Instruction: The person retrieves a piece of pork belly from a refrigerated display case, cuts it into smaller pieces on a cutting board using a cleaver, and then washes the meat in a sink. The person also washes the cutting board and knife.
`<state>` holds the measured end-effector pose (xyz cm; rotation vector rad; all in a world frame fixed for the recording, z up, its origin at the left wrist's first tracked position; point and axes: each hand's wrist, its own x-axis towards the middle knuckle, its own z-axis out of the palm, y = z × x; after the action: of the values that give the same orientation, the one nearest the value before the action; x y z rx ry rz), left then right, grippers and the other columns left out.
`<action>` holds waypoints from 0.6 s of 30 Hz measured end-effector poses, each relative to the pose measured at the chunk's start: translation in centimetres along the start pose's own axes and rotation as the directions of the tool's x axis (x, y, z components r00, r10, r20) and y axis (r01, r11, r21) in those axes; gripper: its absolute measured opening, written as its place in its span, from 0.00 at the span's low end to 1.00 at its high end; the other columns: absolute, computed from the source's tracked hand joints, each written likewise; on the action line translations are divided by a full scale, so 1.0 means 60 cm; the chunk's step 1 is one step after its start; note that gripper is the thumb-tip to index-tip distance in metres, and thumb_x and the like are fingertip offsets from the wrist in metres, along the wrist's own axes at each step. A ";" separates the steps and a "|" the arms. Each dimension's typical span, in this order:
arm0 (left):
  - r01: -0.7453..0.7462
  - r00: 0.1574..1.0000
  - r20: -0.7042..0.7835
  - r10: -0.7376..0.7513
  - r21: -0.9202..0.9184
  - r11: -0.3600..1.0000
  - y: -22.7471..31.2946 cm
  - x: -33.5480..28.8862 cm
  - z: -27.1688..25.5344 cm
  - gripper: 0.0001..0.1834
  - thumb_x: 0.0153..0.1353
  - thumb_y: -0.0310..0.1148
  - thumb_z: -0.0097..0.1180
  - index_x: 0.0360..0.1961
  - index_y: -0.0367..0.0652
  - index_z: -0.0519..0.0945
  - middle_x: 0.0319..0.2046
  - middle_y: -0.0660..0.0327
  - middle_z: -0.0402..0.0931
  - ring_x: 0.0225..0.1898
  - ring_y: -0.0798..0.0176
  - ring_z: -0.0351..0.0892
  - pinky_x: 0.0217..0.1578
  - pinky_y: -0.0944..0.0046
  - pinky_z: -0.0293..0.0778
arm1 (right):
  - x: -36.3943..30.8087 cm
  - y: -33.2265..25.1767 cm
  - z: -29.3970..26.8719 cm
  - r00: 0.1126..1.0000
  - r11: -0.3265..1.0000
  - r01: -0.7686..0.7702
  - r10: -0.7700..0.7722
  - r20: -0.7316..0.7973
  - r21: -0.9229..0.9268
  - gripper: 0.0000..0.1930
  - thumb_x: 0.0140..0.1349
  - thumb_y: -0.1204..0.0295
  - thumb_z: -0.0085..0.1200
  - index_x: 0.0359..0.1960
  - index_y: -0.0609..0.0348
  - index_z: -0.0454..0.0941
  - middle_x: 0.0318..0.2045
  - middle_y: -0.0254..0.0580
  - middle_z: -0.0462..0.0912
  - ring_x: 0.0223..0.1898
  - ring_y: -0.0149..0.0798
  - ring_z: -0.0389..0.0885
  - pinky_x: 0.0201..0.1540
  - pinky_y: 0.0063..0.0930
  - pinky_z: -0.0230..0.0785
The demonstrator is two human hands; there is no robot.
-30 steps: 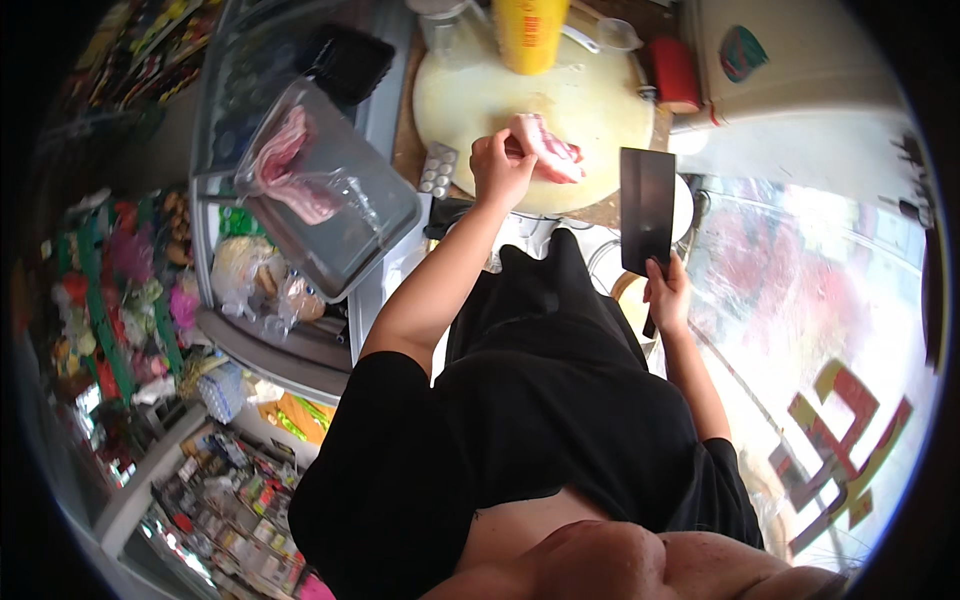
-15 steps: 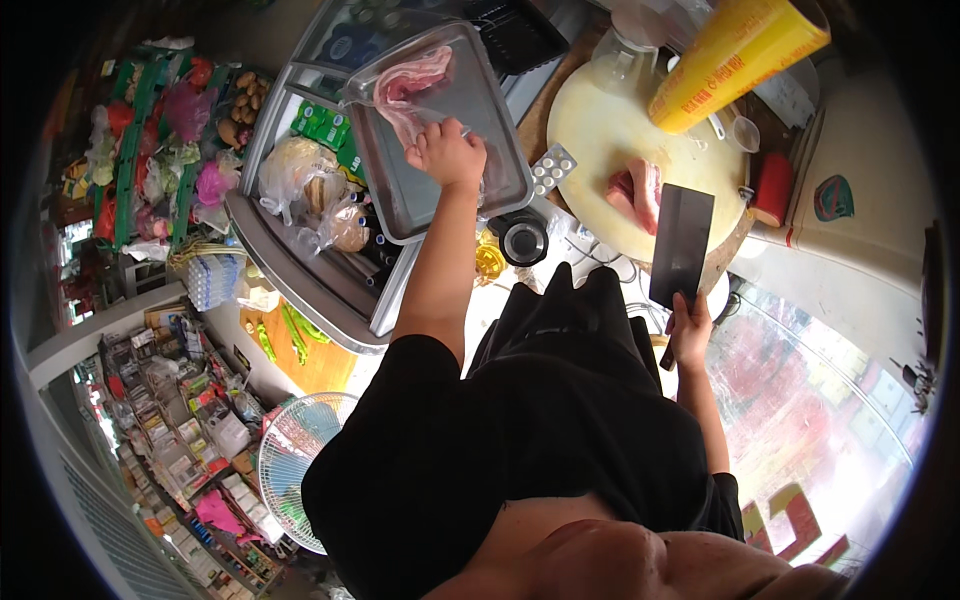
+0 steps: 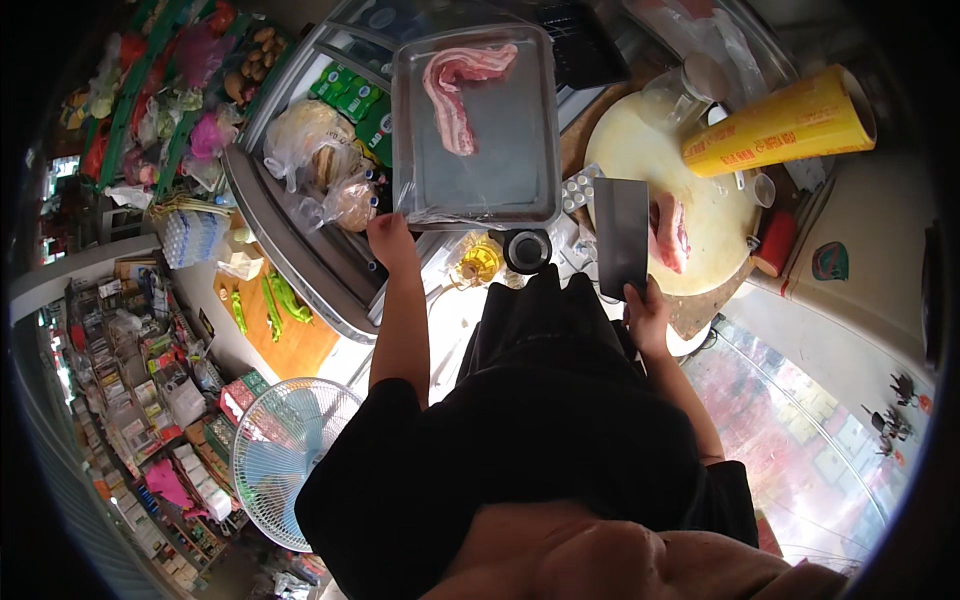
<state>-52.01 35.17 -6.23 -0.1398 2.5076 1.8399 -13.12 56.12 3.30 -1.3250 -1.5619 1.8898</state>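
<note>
The left hand [image 3: 390,240] has its fingers closed on the near corner of the tray [image 3: 500,170]; the right hand [image 3: 648,318] has its fingers wrapped around the cleaver [image 3: 621,236].

A white fan [image 3: 285,455] is standing on the floor, low on the left. Shelves [image 3: 140,395] full of colourful packets are running along the left side. An orange board [image 3: 290,335] with green vegetables is lying near them. Bags of food [image 3: 315,150] are sitting in a long metal case [image 3: 300,265]. On the right, daylight is shining on a shiny tiled floor [image 3: 800,440].
</note>
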 end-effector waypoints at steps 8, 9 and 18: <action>-0.317 0.947 0.096 0.305 0.421 0.850 -0.041 0.016 -0.021 0.06 0.58 0.28 0.56 0.33 0.36 0.74 0.29 0.57 0.76 0.31 0.60 0.77 0.36 0.61 0.73 | 0.089 -0.011 0.128 0.950 0.938 0.010 -0.117 0.288 0.347 0.16 0.71 0.73 0.44 0.59 0.62 0.68 0.54 0.36 0.75 0.57 0.30 0.71 0.60 0.26 0.62; -0.424 0.899 0.147 0.412 0.527 0.737 -0.038 0.021 -0.026 0.05 0.58 0.27 0.55 0.33 0.36 0.74 0.29 0.56 0.75 0.31 0.59 0.77 0.36 0.61 0.73 | 0.099 -0.024 0.147 0.943 0.946 -0.021 -0.088 0.320 0.322 0.19 0.71 0.77 0.43 0.62 0.63 0.66 0.56 0.38 0.74 0.59 0.32 0.69 0.64 0.26 0.55; 0.452 0.886 0.242 -0.395 -0.267 0.851 0.001 0.011 -0.030 0.04 0.63 0.27 0.49 0.33 0.38 0.73 0.30 0.59 0.75 0.25 0.65 0.77 0.33 0.60 0.80 | 0.153 0.019 0.218 0.928 0.940 0.174 -0.256 0.269 0.293 0.22 0.67 0.83 0.44 0.63 0.66 0.65 0.58 0.38 0.71 0.60 0.32 0.67 0.64 0.25 0.54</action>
<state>-52.64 33.47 -5.67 -0.4751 1.8522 1.9351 -28.13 55.17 -2.31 -0.7405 -1.4541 2.1405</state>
